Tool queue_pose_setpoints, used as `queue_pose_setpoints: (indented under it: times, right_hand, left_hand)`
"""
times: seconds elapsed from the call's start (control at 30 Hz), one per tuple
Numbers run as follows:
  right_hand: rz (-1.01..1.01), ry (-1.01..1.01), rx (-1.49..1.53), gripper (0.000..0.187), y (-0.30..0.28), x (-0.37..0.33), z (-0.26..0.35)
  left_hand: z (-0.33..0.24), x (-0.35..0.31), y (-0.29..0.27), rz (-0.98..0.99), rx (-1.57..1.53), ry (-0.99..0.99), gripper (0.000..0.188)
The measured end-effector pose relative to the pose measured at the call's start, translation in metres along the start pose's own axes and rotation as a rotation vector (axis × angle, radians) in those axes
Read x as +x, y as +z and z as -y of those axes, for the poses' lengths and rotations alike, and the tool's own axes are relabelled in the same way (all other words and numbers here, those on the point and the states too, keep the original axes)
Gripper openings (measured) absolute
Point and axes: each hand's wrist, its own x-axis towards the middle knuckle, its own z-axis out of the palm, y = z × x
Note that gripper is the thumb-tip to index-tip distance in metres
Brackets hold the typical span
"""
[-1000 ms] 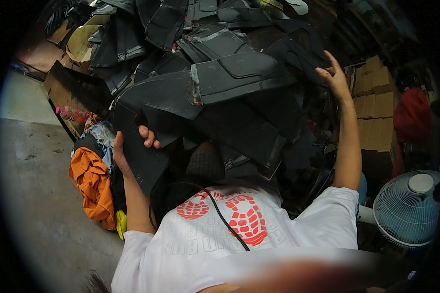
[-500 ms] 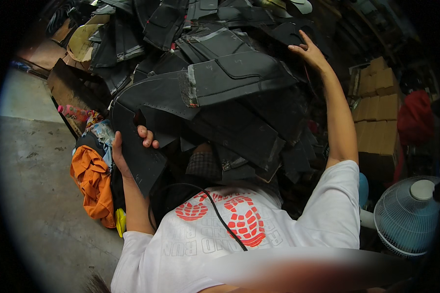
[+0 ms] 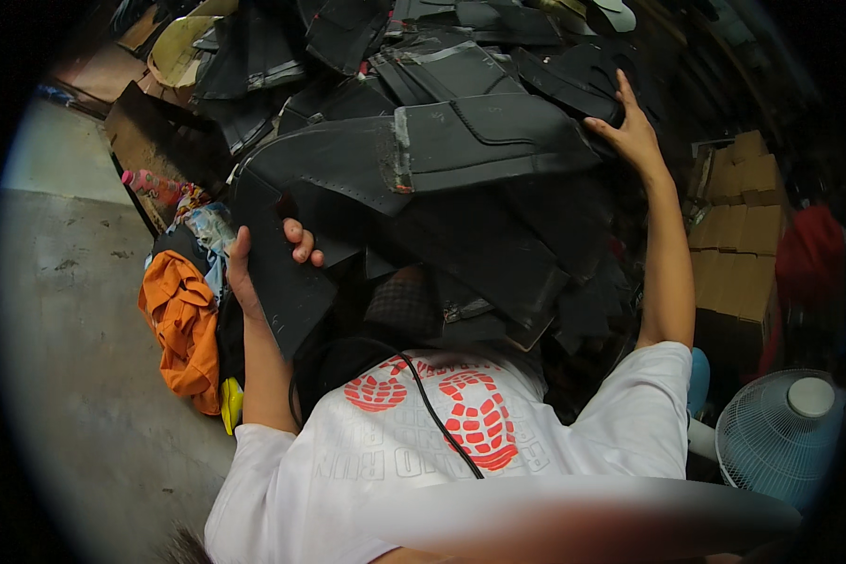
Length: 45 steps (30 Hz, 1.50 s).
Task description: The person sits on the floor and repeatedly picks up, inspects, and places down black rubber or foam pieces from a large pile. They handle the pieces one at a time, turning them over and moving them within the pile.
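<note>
My left hand is closed around one arm of a curved black leather shoe-upper piece, thumb on the outer side and fingertips coming round the inner edge. A row of small holes runs along that piece. Across its far end lies another black piece with a raised curved seam and a rough, whitish edge strip. Beyond the right end of this piece, my right hand is open, thumb and fingers spread. Its fingertips are near dark pieces in the heap; whether they touch is unclear.
A heap of black cut pieces fills the far side. On the left are orange cloth, a pink-capped bottle and grey floor. Cardboard boxes, red cloth and a fan stand right. A black cable crosses my shirt.
My right hand has come down and nearer, toward the end of the seamed piece, its fingers more spread. The left hand keeps its hold. The whole view has shifted slightly.
</note>
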Motion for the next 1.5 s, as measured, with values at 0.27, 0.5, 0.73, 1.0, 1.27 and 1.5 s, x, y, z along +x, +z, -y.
queue_pose_setpoints:
  times: [0.27,0.5,0.73,1.0,1.27,1.5]
  right_hand:
    - [0.285,-0.365,0.495,0.099,-0.046,-0.017,0.092]
    - [0.422,-0.541,0.531,0.106,-0.039,-0.022,0.144]
    - [-0.052,-0.639,0.208,0.093,-0.072,-0.027,0.157]
    - [-0.169,-0.644,0.078,0.082,-0.092,-0.058,0.176]
    - [-0.162,-0.327,0.44,0.08,-0.113,-0.081,0.154]
    - [-0.221,-0.274,0.352,0.092,-0.129,-0.104,0.15]
  left_hand:
    - [0.001,0.0,0.008,-0.026,0.038,0.029,0.054]
    - [0.0,0.002,0.003,-0.02,0.052,-0.052,0.053]
    - [0.001,0.0,-0.001,-0.123,0.185,-0.089,0.05]
    - [0.003,0.0,-0.003,-0.14,0.326,-0.065,0.053]
    - [0.009,-0.003,0.001,-0.081,0.379,0.046,0.068]
    - [0.0,-0.006,0.005,0.096,0.002,0.177,0.079]
